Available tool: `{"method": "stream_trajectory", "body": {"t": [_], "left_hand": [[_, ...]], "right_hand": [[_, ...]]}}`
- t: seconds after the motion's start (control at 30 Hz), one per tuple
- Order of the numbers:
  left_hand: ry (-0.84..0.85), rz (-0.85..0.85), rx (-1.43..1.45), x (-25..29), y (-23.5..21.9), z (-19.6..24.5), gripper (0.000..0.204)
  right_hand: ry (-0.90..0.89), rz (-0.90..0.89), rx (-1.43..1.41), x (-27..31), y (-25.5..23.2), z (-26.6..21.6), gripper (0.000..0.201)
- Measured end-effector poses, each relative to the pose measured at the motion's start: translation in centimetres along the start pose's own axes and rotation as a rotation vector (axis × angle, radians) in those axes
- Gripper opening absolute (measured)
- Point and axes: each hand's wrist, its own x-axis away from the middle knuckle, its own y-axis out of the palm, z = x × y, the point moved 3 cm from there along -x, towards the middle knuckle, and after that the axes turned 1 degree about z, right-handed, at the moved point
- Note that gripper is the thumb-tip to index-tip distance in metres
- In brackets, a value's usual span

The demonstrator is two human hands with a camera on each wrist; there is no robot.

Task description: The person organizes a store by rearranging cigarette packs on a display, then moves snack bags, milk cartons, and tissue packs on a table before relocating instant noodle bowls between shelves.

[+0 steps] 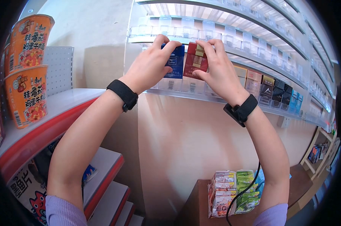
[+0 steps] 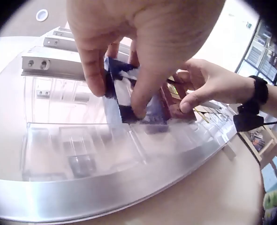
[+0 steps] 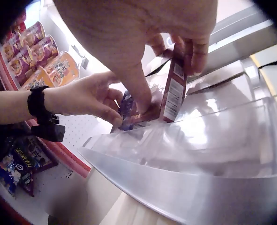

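Here we are at the clear display rack (image 1: 249,47), both hands up and both grips busy. The left hand (image 1: 148,64) has the blue box (image 1: 177,62), fingers over its top and thumb pressed to its front. Right beside it, the right hand (image 1: 220,69) grips the red box (image 1: 195,60) the same way, fingers above, thumb low on the front. The two boxes stand nearly upright, side by side, at the rack's lowest row, just by the clear front edge. And look along that row to the right: pink boxes (image 1: 253,83), black boxes (image 1: 278,93) and light-blue boxes (image 1: 295,102) line up there. A black band (image 1: 122,94) wraps the left wrist, another the right. Over on the left, orange noodle cups (image 1: 26,96) are stacked on a white shelf with a red edge (image 1: 61,109). Down below, snack packets (image 1: 223,194) sit on a brown cabinet (image 1: 196,201).
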Motion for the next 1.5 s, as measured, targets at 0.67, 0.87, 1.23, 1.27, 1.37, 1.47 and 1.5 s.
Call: {"method": "stream_trajectory", "body": {"t": [0.67, 0.87, 1.23, 1.27, 1.37, 1.47, 1.5], "left_hand": [[-0.065, -0.181, 0.095, 0.6, 0.9, -0.5, 0.043], [-0.092, -0.168, 0.049, 0.7, 0.9, -0.2, 0.042], [-0.098, -0.195, 0.009, 0.8, 0.9, 0.0, 0.048], [-0.098, -0.194, 0.009, 0.8, 0.9, 0.0, 0.048], [-0.094, -0.196, -0.003, 0.9, 1.0, -0.1, 0.048], [-0.082, -0.187, 0.008, 0.9, 1.2, -0.2, 0.048], [-0.089, -0.198, 0.013, 0.8, 1.2, -0.2, 0.049]], "right_hand": [[-0.059, -0.019, 0.011, -0.4, 0.0, -0.3, 0.063], [-0.093, -0.091, 0.07, -0.5, 0.1, -0.4, 0.06], [-0.169, -0.073, 0.186, -0.1, 0.2, -0.6, 0.06], [-0.17, -0.073, 0.187, -0.1, 0.2, -0.4, 0.06], [-0.153, -0.112, 0.128, -0.3, 0.1, 0.4, 0.059], [-0.27, -0.049, 0.224, -0.5, -0.2, 0.5, 0.054], [-0.268, -0.062, 0.213, -0.6, -0.3, 0.6, 0.05]]}}
